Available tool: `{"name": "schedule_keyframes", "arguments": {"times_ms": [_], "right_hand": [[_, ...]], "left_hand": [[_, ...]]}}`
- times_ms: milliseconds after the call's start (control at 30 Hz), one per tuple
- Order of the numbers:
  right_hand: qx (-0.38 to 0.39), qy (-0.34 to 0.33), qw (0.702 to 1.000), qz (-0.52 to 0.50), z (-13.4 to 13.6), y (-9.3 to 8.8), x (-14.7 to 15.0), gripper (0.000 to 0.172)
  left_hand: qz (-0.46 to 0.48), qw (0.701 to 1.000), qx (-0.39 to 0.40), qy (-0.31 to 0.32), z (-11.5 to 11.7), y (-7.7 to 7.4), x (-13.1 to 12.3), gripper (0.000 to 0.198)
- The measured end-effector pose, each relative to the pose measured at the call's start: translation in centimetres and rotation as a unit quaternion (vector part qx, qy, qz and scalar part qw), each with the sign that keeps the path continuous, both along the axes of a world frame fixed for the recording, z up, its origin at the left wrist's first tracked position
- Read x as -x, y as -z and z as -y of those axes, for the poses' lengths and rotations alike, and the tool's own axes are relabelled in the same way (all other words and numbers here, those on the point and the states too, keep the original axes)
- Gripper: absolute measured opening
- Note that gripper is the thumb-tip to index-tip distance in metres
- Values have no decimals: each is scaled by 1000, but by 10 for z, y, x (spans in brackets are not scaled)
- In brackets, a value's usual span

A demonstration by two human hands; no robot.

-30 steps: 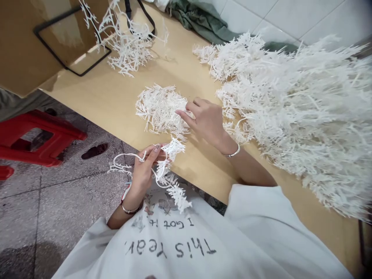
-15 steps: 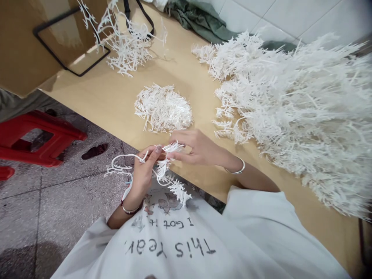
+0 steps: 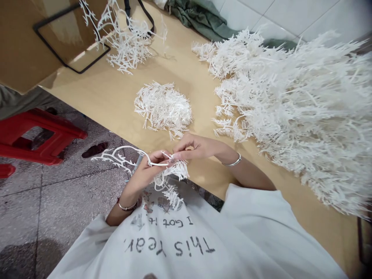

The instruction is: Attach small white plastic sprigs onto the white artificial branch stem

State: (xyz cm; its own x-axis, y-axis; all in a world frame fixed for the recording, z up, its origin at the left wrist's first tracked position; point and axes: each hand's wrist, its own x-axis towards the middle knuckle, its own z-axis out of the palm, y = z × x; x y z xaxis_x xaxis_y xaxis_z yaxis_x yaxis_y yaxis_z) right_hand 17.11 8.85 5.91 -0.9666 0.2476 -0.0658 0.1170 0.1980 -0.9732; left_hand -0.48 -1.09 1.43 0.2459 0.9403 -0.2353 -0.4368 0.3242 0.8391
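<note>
My left hand (image 3: 152, 164) is closed on a white branched plastic sprig (image 3: 124, 150). Its bare curved stems stick out to the left, while bristly ends (image 3: 173, 197) hang below the hand over the shirt. My right hand (image 3: 193, 147) pinches at the same sprig, its fingertips meeting those of the left hand. What exactly lies between the right fingertips is too small to make out. Just beyond the hands, a small heap of short white plastic pieces (image 3: 162, 106) lies on the tan table (image 3: 95, 104).
A large pile of bristly white sprigs (image 3: 296, 116) covers the table's right side. Bare white stems (image 3: 128, 46) lie at the back left, beside a cardboard box (image 3: 26, 46) and a black wire frame (image 3: 80, 71). Left on the floor stands a red stool (image 3: 43, 135). Green cloth (image 3: 200, 19) lies along the wall.
The left hand has turned and the sprig's stems have swung up and left. The right hand has come closer to the left fingertips. A few pieces now lie at the heap's near edge.
</note>
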Motion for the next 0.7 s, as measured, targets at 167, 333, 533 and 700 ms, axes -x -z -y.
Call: {"name": "schedule_keyframes", "arguments": {"times_ms": [167,333,533,700], "right_hand": [[61,31,997,-39,9,6,6,41],[201,71,973,-94,21,14,12,40],[216,32,972,-87,25,11,9,31],[164,117,975,-99,31,10,13,31]], "left_hand": [[38,999,24,1,-1,-2,0,20],[111,989,94,11,-3,-3,-1,26],[129,987,96,-22,1,-9,3,23],[40,996,27,-71,4,-11,3,20]]}}
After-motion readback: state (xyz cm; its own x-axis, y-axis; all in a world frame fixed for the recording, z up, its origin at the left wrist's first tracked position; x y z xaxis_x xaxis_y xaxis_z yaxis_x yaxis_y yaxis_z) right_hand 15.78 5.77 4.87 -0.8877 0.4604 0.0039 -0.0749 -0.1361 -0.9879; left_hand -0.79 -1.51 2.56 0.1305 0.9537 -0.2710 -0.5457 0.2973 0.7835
